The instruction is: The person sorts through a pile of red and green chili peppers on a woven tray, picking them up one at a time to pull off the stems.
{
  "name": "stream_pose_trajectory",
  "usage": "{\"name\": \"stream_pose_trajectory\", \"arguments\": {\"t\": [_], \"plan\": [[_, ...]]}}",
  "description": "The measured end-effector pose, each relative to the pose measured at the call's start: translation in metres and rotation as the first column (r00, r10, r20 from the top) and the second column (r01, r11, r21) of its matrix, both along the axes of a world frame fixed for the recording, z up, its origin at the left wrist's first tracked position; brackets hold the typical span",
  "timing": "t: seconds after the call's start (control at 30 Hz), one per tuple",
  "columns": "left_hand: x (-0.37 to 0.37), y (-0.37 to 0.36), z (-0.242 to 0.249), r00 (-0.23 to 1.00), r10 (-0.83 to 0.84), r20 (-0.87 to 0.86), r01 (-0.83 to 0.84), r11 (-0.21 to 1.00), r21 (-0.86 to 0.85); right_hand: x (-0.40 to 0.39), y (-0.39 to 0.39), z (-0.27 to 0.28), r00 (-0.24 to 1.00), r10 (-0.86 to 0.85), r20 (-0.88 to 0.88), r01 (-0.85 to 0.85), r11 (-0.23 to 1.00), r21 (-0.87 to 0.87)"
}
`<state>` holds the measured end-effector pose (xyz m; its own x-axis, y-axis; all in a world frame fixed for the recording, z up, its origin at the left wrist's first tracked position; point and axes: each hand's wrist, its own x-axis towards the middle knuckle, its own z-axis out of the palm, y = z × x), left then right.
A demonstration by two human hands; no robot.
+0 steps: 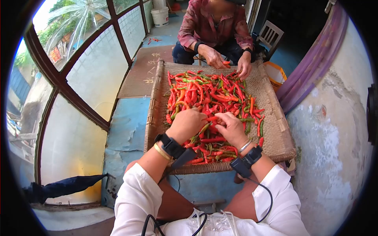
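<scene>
A wide woven tray (pixel 271 114) in front of me carries a heap of chili peppers (pixel 197 92), mostly red with some green ones. Above the near part of the heap, my left hand (pixel 187 124) is closed, its fingertips hidden behind its back. Close by on the right, my right hand (pixel 232 129) has thumb and fingers pinched together. Between the two hands lies a red chili pepper (pixel 212 118), and the fingers of both meet at it. Both wrists wear black straps and bracelets.
Across the tray sits another person (pixel 214 27), whose hands hold a red pepper over the far edge. Glass window panels (pixel 92 67) line the left, a worn wall (pixel 327 129) the right. A dark folded umbrella (pixel 73 187) lies lower left; a white bucket (pixel 160 17) stands behind.
</scene>
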<state>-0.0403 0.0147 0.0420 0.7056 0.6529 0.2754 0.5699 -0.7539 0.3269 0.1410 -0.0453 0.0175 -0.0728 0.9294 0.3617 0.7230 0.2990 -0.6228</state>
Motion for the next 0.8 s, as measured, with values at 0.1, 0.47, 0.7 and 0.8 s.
{"name": "stream_pose_trajectory", "arguments": {"t": [0.1,0.47,0.7,0.8], "plan": [[0.006,-0.001,-0.011,0.989,-0.145,0.02,0.146,0.989,-0.033,-0.007,0.006,0.001,0.975,0.019,0.222,-0.06,0.982,0.181],[0.01,-0.004,-0.015,0.894,0.135,0.427,0.158,0.798,-0.582,0.022,-0.002,0.012,0.889,0.097,-0.447,-0.328,0.817,-0.475],[0.008,-0.001,-0.019,0.887,0.331,0.321,-0.02,0.723,-0.69,0.055,-0.002,0.004,0.839,0.013,-0.544,-0.405,0.682,-0.609],[0.006,0.004,-0.031,0.973,0.191,0.127,-0.139,0.932,-0.334,0.073,0.001,0.017,0.789,-0.211,-0.577,-0.214,0.786,-0.58]]}}
